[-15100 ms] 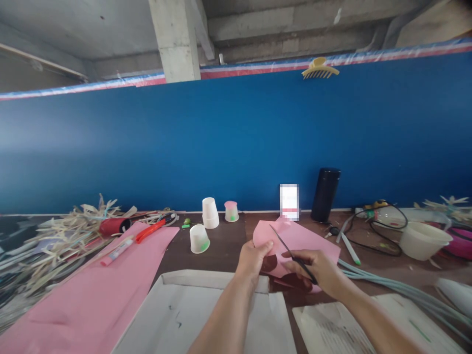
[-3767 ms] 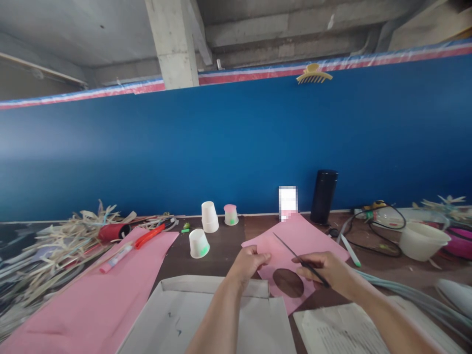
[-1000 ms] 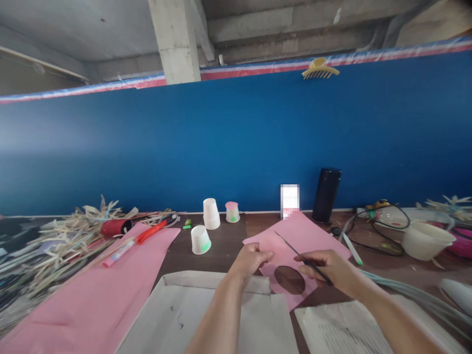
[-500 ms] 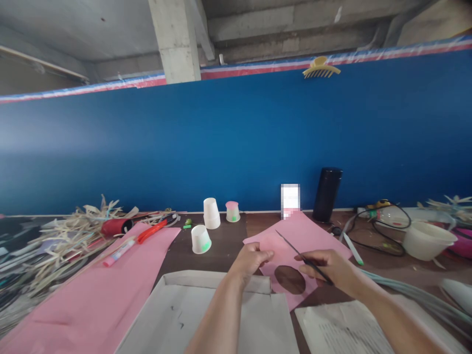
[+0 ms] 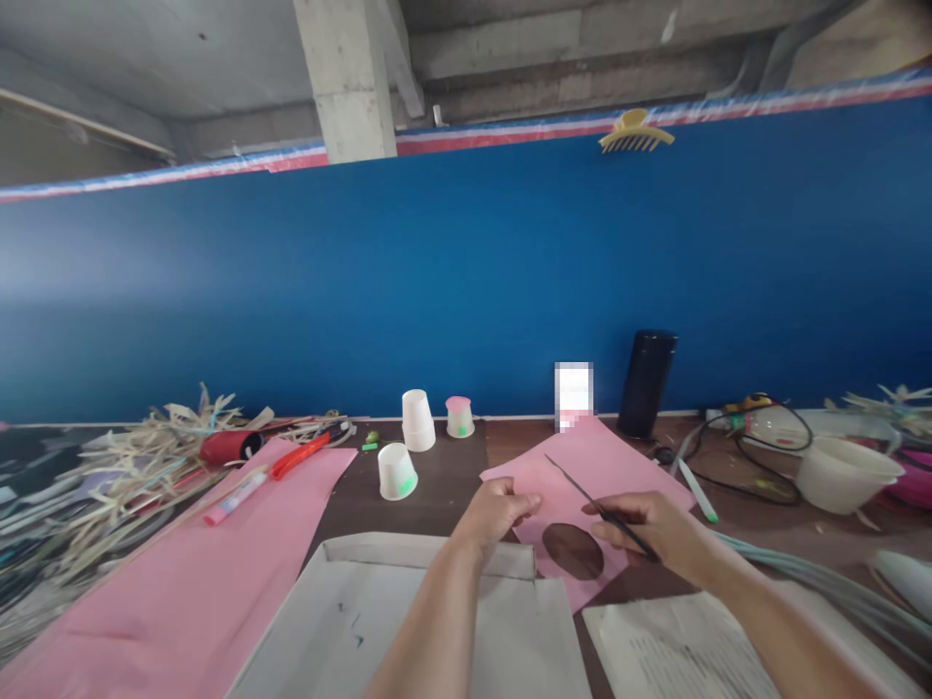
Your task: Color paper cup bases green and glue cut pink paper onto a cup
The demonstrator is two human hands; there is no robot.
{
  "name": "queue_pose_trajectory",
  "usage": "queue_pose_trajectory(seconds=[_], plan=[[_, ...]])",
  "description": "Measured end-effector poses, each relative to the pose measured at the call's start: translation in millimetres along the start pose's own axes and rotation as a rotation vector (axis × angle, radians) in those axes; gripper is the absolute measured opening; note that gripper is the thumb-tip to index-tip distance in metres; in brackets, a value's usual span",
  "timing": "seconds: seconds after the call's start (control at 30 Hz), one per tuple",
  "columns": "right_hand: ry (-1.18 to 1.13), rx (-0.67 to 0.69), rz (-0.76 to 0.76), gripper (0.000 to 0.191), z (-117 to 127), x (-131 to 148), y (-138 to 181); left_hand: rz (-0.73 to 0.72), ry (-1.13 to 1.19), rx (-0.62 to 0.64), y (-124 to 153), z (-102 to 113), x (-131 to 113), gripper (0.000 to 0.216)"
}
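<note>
A: What are the hands doing?
B: The left hand (image 5: 495,510) is pinching the edge of the pink sheet (image 5: 618,464); the right hand (image 5: 649,529) is gripping scissors (image 5: 582,490), blades pointing toward the black flask (image 5: 647,383).
A: And the sheet?
B: Lying on the bench (image 5: 437,481) before the flask, round hole (image 5: 573,550) cut out — another cut is calling for a taut sheet, I'd judge.

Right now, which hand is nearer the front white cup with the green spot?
Left. The left hand, pinching the pink sheet, sits just right of the white cup; the right hand, holding scissors, is farther right.
</note>
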State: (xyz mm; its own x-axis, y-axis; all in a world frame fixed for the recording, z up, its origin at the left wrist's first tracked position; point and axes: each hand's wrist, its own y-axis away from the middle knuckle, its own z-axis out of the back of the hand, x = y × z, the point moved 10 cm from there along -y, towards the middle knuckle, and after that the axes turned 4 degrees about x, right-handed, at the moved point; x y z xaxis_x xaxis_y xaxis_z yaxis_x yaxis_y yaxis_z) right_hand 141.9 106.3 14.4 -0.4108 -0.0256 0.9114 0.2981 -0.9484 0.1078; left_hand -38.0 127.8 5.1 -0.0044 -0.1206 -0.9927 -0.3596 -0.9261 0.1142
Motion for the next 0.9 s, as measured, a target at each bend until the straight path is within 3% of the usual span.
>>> queue_pose_trajectory(seconds=[0.9], plan=[[0.052, -0.008, 0.007, 0.051, 0.7, 7.1, 1.8, -0.002, -0.023, -0.010, 0.3, 1.8, 0.7, 0.032]])
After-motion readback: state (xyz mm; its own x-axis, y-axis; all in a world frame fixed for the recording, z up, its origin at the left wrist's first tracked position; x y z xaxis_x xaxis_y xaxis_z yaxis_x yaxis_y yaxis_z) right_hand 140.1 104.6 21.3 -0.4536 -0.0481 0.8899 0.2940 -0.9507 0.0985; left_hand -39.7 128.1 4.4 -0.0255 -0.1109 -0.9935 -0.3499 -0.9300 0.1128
